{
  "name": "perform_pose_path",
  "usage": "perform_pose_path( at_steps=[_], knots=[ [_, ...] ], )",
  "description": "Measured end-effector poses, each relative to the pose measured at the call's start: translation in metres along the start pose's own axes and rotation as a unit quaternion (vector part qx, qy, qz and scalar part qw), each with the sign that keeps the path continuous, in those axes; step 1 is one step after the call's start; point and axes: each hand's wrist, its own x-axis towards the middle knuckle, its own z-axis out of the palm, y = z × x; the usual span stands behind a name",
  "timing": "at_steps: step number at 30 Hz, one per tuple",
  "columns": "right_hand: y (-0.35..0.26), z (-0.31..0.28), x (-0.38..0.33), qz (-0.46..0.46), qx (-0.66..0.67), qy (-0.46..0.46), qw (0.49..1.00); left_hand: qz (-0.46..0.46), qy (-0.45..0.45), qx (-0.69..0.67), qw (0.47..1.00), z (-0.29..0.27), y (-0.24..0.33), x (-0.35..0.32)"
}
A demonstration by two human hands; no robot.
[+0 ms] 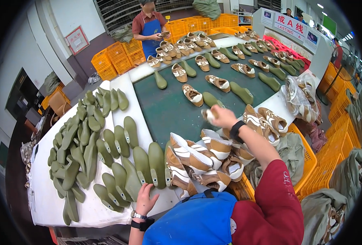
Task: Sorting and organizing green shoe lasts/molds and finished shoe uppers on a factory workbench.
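My right hand (225,116) is stretched out over the green conveyor belt (160,112), closed on a brown-and-white shoe upper (208,116) that is partly blurred. Just beyond it, a green shoe last (210,99) lies on the belt beside another brown-and-white upper (193,95). My left hand (146,200) is low at the near edge of the white table, fingers apart and holding nothing. Its fingertips are close to the heel end of a standing green last (141,163); whether they touch I cannot tell. A pile of brown-and-white uppers (197,157) lies between my arms.
Many green lasts (72,141) are heaped on the white table (40,192) at left. Pairs of uppers and lasts line the belt. Orange crates (309,157) with grey cloth stand at right. Across the belt, a person in a blue apron (150,34) holds something small.
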Motion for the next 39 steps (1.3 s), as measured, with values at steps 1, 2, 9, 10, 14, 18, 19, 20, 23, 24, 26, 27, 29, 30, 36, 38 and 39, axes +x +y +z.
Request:
perform_pose_path(
  at_steps=[1, 2, 9, 10, 14, 18, 19, 20, 23, 24, 26, 27, 29, 30, 36, 38, 39],
  knots=[
    [0.011, -0.016, -0.002, 0.029, 0.061, 0.045, 0.997, -0.005, 0.005, -0.007, 1.0, 0.002, -0.001, 0.001],
    [0.006, -0.036, -0.01, 0.061, 0.15, 0.071, 0.984, -0.007, 0.011, -0.011, 1.0, 0.0, -0.001, 0.0],
    [0.019, -0.103, -0.14, 0.122, 0.671, 0.13, 0.72, -0.022, 0.004, -0.022, 1.0, -0.004, -0.014, 0.004],
    [0.028, -0.091, -0.158, 0.134, 0.701, 0.131, 0.689, -0.024, 0.003, -0.015, 1.0, -0.006, -0.015, 0.004],
    [0.033, -0.036, -0.216, 0.262, 0.55, 0.12, 0.784, -0.002, -0.019, -0.022, 1.0, -0.011, -0.021, 0.013],
    [0.021, -0.017, -0.234, 0.329, 0.511, 0.141, 0.782, -0.005, -0.035, -0.042, 0.998, -0.024, -0.016, 0.025],
    [0.017, -0.02, -0.234, 0.343, 0.486, 0.151, 0.79, 0.007, -0.032, -0.043, 0.999, -0.027, -0.017, 0.027],
    [0.011, -0.022, -0.233, 0.358, 0.461, 0.162, 0.796, 0.021, -0.03, -0.043, 0.998, -0.03, -0.019, 0.028],
    [0.045, -0.007, -0.235, 0.283, 0.312, 0.2, 0.885, 0.034, -0.03, -0.044, 0.998, -0.039, -0.022, 0.029],
    [0.041, -0.007, -0.235, 0.259, 0.289, 0.233, 0.892, 0.031, -0.025, -0.045, 0.998, -0.042, -0.025, 0.027],
    [0.038, -0.013, -0.23, 0.223, 0.226, 0.292, 0.902, 0.017, -0.021, -0.043, 0.999, -0.047, -0.033, 0.02],
    [0.036, -0.015, -0.223, 0.183, 0.156, 0.328, 0.913, 0.014, -0.016, -0.045, 0.999, -0.05, -0.038, 0.015],
    [0.001, -0.027, -0.213, 0.144, 0.057, 0.364, 0.919, 0.008, 0.002, -0.022, 1.0, -0.059, -0.051, 0.003],
    [-0.025, -0.034, -0.204, 0.124, 0.08, 0.341, 0.929, -0.005, -0.002, -0.024, 1.0, -0.066, -0.055, -0.002],
    [-0.195, 0.011, -0.152, -0.035, 0.201, -0.008, 0.979, -0.061, 0.039, -0.018, 0.997, -0.092, -0.1, -0.029],
    [-0.236, 0.054, -0.141, -0.108, 0.127, -0.166, 0.972, -0.075, 0.05, -0.017, 0.996, -0.092, -0.115, -0.031],
    [-0.241, 0.083, -0.138, -0.179, 0.069, -0.173, 0.966, -0.073, 0.05, -0.019, 0.996, -0.089, -0.118, -0.028]
  ],
)
